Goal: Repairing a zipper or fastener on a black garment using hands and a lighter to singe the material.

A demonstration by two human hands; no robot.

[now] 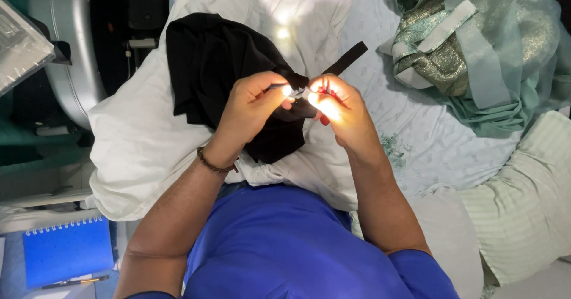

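- Blue spiral notebook (68, 250): lies flat at the far lower left, with a pen (74, 283) just below it.
- Grey curved machine housing (62, 43): stands at the upper left, beside the edge of the white bedding (140, 144).
- Black garment (220, 67): bunched on the white bedding, left of centre. One fold hangs down below the hands, and a narrow black strap (347, 57) runs up and to the right from between them.
- Left hand (253, 106): raised over the garment, fingers curled in, thumb and forefinger pinched together on the black fabric at a brightly lit spot. A beaded bracelet (213, 163) circles the wrist.
- Small pale object (300, 91): sits between the two sets of fingertips, in strong glare. What it is cannot be told.
- Right hand (342, 112): meets the left, fingertips almost touching it. The fingers are closed in a tight pinch on the fabric edge and strap. A bit of red shows under the fingers, too washed out to identify.
- Blue shirt (279, 245): the person's own, filling the lower centre beneath both forearms.
- White patterned sheet (416, 126): spreads to the right of the hands.
- Green and gold cloth (476, 43): heaped at the upper right, well apart from the hands.
- Pale green striped pillow (523, 210): rests at the lower right.
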